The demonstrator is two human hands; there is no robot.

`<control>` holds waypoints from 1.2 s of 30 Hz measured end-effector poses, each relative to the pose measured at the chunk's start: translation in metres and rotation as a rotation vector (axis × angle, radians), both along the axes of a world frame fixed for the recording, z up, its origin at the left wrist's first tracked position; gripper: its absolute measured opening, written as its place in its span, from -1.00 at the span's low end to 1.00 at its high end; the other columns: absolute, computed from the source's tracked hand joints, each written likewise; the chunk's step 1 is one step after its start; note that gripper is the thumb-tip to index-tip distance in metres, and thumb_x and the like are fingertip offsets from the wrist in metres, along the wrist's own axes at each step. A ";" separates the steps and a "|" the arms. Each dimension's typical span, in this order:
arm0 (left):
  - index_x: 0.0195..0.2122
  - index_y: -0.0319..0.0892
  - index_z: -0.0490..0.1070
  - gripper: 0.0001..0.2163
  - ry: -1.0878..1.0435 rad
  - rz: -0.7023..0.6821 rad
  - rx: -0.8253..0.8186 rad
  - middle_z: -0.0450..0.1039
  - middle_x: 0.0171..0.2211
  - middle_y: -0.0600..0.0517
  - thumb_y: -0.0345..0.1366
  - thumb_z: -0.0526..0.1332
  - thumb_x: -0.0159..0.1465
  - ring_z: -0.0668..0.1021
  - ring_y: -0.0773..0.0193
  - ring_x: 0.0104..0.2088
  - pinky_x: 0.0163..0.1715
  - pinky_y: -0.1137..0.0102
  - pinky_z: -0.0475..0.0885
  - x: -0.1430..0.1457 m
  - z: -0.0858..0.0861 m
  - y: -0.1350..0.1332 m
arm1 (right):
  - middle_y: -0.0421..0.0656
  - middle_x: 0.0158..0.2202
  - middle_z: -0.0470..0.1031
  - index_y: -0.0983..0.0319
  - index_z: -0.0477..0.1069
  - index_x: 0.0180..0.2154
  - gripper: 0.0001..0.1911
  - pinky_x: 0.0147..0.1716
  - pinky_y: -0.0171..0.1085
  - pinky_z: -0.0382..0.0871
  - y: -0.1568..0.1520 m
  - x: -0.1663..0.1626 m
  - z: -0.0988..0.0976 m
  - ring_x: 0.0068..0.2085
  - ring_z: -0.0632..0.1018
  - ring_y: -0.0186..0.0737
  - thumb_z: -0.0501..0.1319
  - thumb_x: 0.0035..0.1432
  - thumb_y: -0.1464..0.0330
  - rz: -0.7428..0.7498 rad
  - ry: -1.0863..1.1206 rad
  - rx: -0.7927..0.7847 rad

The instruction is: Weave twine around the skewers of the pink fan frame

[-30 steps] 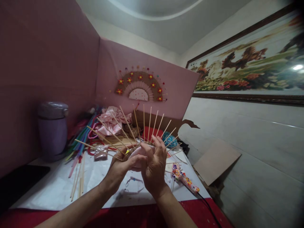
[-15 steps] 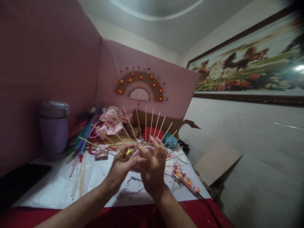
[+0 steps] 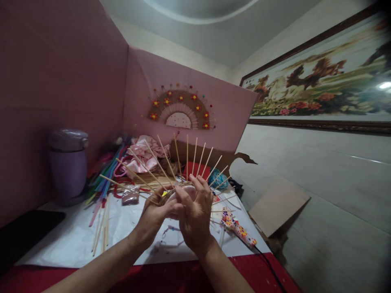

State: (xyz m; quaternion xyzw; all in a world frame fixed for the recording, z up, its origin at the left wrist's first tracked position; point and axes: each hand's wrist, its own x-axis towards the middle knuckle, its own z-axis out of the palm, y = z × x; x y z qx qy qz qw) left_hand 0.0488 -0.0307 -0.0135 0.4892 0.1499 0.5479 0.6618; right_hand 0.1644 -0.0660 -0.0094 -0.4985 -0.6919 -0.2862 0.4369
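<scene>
Both hands hold up a fan-shaped craft piece (image 3: 180, 169): a pale half-disc base with several thin wooden skewers radiating upward and jute cord woven around their roots. My left hand (image 3: 155, 213) grips the base from the left, thumb across its front. My right hand (image 3: 195, 217) is against the base from the right, fingers curled up among the skewers. The piece is lifted above the white paper (image 3: 70, 240) on the table.
A finished fan decoration (image 3: 179, 109) hangs on the pink board behind. A purple lidded container (image 3: 67, 165) stands at left, beside coloured straws (image 3: 104, 179), loose skewers (image 3: 100, 232), pink cloth (image 3: 143, 154) and a teal yarn ball (image 3: 218, 179). A patterned glue gun (image 3: 236, 228) lies right of my hands. A cardboard sheet (image 3: 276, 205) leans against the wall.
My hands and the skewer piece have risen slightly; my right fingers have shifted a little on the base. Nothing else moved.
</scene>
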 end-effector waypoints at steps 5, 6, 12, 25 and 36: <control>-0.22 -0.14 0.33 -0.69 -0.049 -0.031 -0.025 0.52 -0.22 0.00 -0.45 0.30 0.00 0.55 0.19 -0.26 -0.38 0.42 0.45 0.000 0.001 -0.001 | -0.11 0.16 0.06 0.04 0.31 -0.03 -0.66 0.01 0.09 0.06 0.000 -0.001 -0.001 0.18 0.05 0.04 -0.06 0.20 0.21 0.001 -0.013 0.026; -0.23 -0.14 0.33 -0.69 -0.056 -0.034 -0.031 0.52 -0.23 0.01 -0.46 0.31 -0.01 0.55 0.20 -0.27 -0.39 0.43 0.44 0.000 0.001 -0.001 | -0.11 0.15 0.07 0.04 0.32 -0.04 -0.67 0.01 0.10 0.07 0.000 -0.001 -0.001 0.18 0.06 0.04 -0.04 0.20 0.22 0.000 -0.011 0.036; -0.26 -0.11 0.39 -0.69 -0.066 -0.035 -0.061 0.54 -0.26 0.06 -0.46 0.33 -0.05 0.55 0.26 -0.32 -0.42 0.46 0.44 -0.001 0.000 -0.001 | -0.10 0.14 0.09 0.05 0.35 -0.07 -0.69 0.00 0.11 0.09 0.001 -0.003 -0.002 0.17 0.08 0.05 -0.02 0.19 0.21 -0.007 0.008 0.071; -0.22 -0.12 0.31 -0.71 -0.009 0.009 -0.040 0.52 -0.27 0.02 -0.39 0.30 0.02 0.56 0.22 -0.34 -0.44 0.42 0.45 -0.002 0.003 0.003 | -0.06 0.14 0.08 0.12 0.36 -0.07 -0.56 0.02 0.13 0.09 -0.001 -0.004 -0.003 0.16 0.11 0.01 -0.17 0.23 0.15 0.074 0.111 0.076; -0.24 -0.14 0.37 -0.72 -0.061 0.004 -0.066 0.54 -0.32 0.03 -0.41 0.31 -0.01 0.55 0.22 -0.30 -0.34 0.40 0.44 -0.001 0.003 0.001 | -0.07 0.15 0.07 0.09 0.29 -0.01 -0.63 0.02 0.11 0.09 0.000 -0.004 -0.004 0.17 0.08 0.05 -0.06 0.20 0.19 -0.017 -0.007 0.053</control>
